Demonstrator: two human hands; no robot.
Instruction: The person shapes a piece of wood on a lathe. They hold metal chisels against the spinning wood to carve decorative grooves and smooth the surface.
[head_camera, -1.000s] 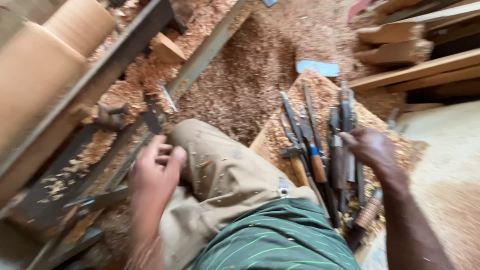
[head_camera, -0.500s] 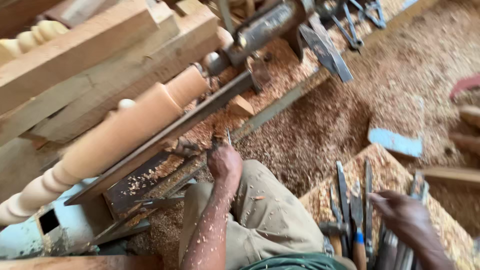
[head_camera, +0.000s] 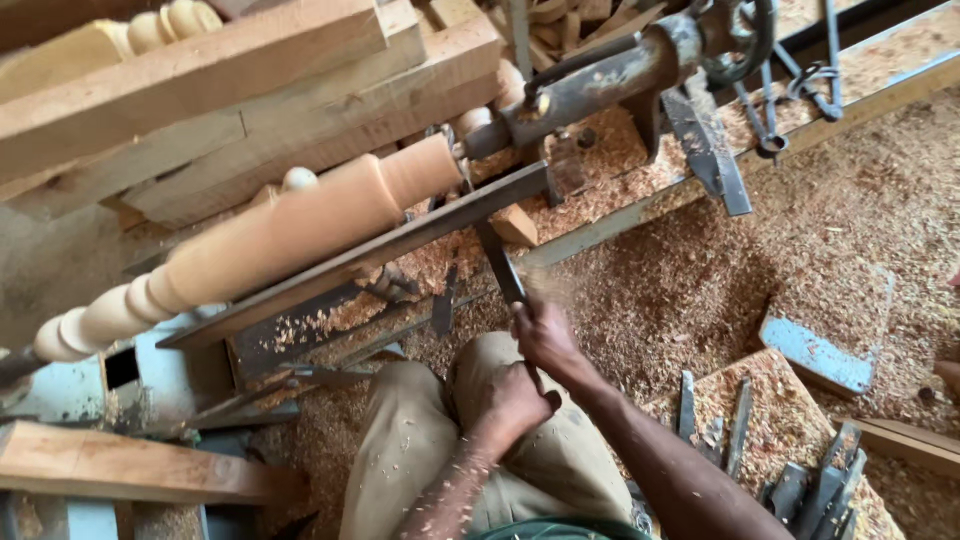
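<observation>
Since half a second ago the right hand (head_camera: 548, 338) has come across from the tool pile at the right and is now sitting beside the left hand (head_camera: 510, 400) over the knee. Camera view has also shifted, so more of the lathe is showing.

Head view:
- Both hands are gripping one chisel (head_camera: 502, 268). Right-hand fingers are wrapping the dark blade shaft just below the tool rest (head_camera: 400, 245); left-hand fingers are clenching lower down, presumably on the handle, which is hidden under the fist.
- Blade is angling up and left from the hands, its tip reaching the long flat rest bar. Can't tell whether the edge is touching wood.
- Turned wooden spindle (head_camera: 270, 235) is lying on the lathe just behind the rest, tilting up to the right, with beads cut at its left end and a smooth cylinder at its right, meeting the dark metal tailstock (head_camera: 610, 80).
- Both forearms are dusted with chips; khaki trousers (head_camera: 410, 450) are showing underneath.
- Spare chisels (head_camera: 740, 420) are lying on a shavings-covered board at lower right, well apart from the hands.
- Sawdust (head_camera: 700, 280) is covering the floor; rough timber beams (head_camera: 200, 90) are stacked behind the spindle.
</observation>
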